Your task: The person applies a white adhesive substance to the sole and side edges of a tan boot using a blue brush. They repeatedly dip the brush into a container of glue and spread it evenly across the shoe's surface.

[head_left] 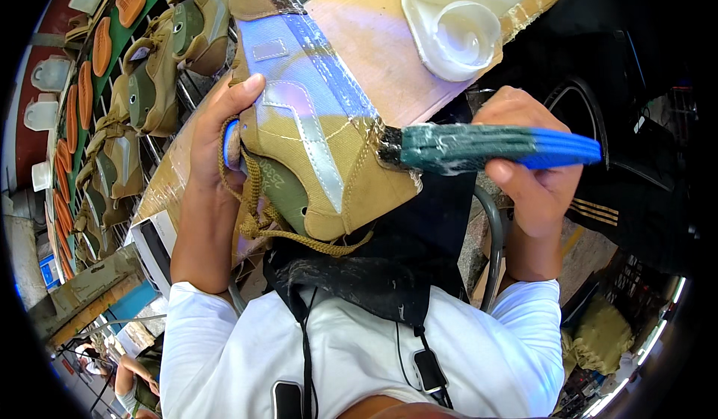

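Beyond your white shirt [486, 344], your left fingers [243, 94] grasp the shoe [307, 127] at the near side of the desk [359, 26], and your right fingers [517, 181] pinch the brush [471, 150], whose bristles [390, 148] could smear the canvas [381, 194] if tilted, though their exact contact is hard to see.

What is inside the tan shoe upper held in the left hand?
A blue-edged form shows at the opening of the shoe upper, by the left hand. The rest of it, and anything deeper inside, is covered by the fabric.

Passage over bare cardboard [374, 49] between shoe [299, 131] and white cup [464, 64]; racked shoes [158, 97] block left side
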Tool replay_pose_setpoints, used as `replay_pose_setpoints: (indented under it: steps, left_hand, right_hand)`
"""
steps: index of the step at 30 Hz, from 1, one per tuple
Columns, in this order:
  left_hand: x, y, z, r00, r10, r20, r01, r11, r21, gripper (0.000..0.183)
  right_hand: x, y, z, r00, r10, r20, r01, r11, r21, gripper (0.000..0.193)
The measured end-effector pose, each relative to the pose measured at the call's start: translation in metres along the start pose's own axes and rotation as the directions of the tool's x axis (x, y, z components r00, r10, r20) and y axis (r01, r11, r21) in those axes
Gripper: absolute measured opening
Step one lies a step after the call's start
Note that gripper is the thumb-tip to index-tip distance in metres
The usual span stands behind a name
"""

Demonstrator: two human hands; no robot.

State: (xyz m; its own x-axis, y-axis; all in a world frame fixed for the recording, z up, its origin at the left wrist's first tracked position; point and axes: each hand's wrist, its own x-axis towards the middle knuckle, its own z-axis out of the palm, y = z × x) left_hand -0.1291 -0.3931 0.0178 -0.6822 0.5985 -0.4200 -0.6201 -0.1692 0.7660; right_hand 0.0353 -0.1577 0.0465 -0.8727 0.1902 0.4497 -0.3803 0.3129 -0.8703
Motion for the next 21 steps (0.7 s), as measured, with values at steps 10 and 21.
replay_pose_setpoints:
  steps: [10, 21]
  left_hand:
    - [-0.035, -0.002, 0.020, 0.995, 0.083, -0.064, -0.099, 0.944, -0.314, 0.037]
    - [-0.037, -0.032, 0.006, 0.913, 0.006, 0.409, 0.240, 0.802, -0.547, 0.036]
  right_hand:
    - [0.003, -0.041, -0.012, 0.940, -0.331, 0.088, 0.342, 0.900, -0.269, 0.035]
    - [0.032, -0.061, -0.012, 0.857, -0.481, 0.185, 0.509, 0.845, -0.163, 0.035]
